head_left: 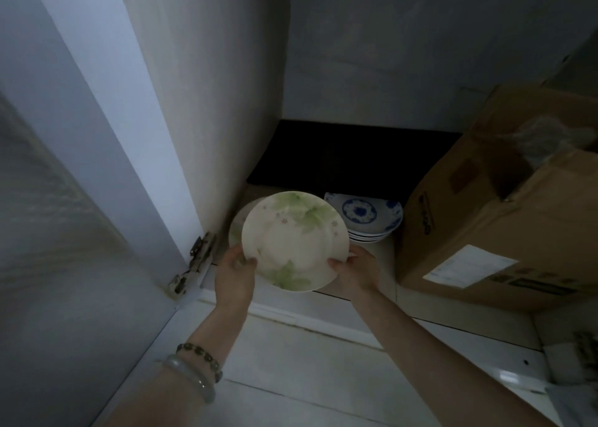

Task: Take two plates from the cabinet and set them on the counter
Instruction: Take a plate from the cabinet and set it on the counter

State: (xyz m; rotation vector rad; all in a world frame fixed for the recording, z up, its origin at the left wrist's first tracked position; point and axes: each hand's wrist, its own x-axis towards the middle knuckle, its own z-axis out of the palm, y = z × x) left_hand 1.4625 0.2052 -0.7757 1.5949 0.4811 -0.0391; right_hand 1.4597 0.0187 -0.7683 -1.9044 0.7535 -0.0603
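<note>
Frosted glass is filling the open cabinet door (64,248) at the far left, and its metal hinge (194,261) is catching a little light where the door is meeting the cabinet's pale side wall (207,103). Two bracelets (197,368) are sitting on the left forearm, one beaded and one smooth and pale. Above them the left hand (234,278) is reaching up and gripping the left edge of a cream plate (294,242) painted with green leaves, its thumb lying on the face of the plate and its other fingers curling behind the rim. That plate is being held tilted, its face toward the person, at the front lip of the cabinet shelf (385,258), partly out over the edge. Just behind it on the left, a second cream plate (238,223) is showing only as a sliver of rim; whether it is resting on the shelf or being held too, I cannot tell. The right hand (354,269) is holding the opposite edge of the leafy plate, thumb on top and fingers tucked underneath, closed on the rim. Further back and to the right, a short stack of blue-and-white dishes (365,219) is sitting on the shelf, apart from the hands. Beside the stack, at the far right, a cardboard box (485,216) with a white label is taking up the rest of the shelf.
</note>
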